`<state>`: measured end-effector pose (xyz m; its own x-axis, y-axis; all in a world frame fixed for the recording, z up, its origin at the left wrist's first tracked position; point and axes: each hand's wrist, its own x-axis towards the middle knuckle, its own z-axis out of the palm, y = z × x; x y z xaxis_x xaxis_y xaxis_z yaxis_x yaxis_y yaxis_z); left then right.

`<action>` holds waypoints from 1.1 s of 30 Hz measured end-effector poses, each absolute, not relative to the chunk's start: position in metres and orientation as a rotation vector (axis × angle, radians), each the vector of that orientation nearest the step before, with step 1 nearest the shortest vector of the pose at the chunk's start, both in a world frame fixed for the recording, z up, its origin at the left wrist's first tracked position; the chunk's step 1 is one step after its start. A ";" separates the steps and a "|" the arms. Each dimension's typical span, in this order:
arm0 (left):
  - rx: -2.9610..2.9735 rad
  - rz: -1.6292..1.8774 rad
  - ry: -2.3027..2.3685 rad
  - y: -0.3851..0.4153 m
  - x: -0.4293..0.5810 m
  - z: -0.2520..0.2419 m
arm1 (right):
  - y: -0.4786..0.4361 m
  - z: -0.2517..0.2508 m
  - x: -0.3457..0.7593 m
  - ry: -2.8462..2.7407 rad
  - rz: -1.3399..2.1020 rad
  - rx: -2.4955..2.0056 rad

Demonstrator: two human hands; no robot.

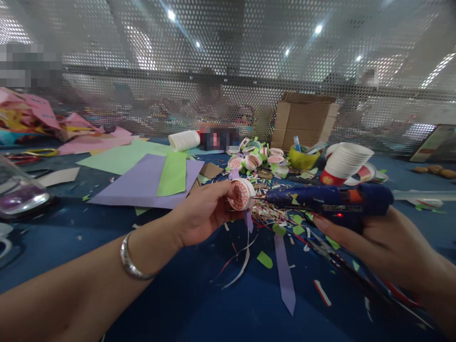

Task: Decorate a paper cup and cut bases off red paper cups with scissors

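My left hand (203, 211) is closed around a cut paper-cup bottom (241, 194), red-printed and white, with a purple paper strip hanging under it. My right hand (374, 237) grips a dark blue hot glue gun (331, 198) held sideways, its nozzle tip touching the cup piece; a small red light glows on the gun. Both hands hover above the blue table (199, 304). A silver bangle (131, 263) circles my left wrist.
Purple and green paper sheets (142, 183) lie at left. Behind the hands lie several cut cup bottoms (256, 159), paper scraps, a stack of paper cups (344, 164), a lying cup stack (184, 140), a yellow bowl (302, 159), a cardboard box (304, 118). A mesh screen stands behind.
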<state>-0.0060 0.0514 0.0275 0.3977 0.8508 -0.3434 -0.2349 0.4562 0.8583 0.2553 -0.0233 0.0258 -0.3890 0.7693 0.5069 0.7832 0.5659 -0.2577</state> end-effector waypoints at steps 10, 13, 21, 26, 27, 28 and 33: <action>0.822 0.793 0.879 0.053 -0.005 0.025 | -0.025 0.029 0.255 -2.232 -0.098 -1.263; 0.839 0.786 0.881 0.053 -0.006 0.024 | -0.026 0.030 0.255 -2.246 -0.142 -1.268; 0.867 0.781 0.875 0.054 -0.007 0.023 | -0.025 0.029 0.255 -2.257 -0.166 -1.252; 0.914 0.791 0.891 0.055 -0.007 0.023 | -0.024 0.028 0.254 -2.211 -0.104 -1.260; 0.921 0.796 0.889 0.055 -0.007 0.023 | -0.023 0.028 0.255 -2.196 -0.063 -1.278; 0.929 0.799 0.880 0.054 -0.006 0.023 | -0.022 0.028 0.256 -2.175 0.003 -1.306; 0.951 0.808 0.844 0.052 -0.004 0.024 | -0.014 0.033 0.269 -1.945 0.383 -1.523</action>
<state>-0.0041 0.0525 0.0244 0.4367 0.8664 -0.2421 -0.2042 0.3576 0.9113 0.2687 -0.0137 0.0331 -0.1329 0.9454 0.2976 0.7620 0.2895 -0.5793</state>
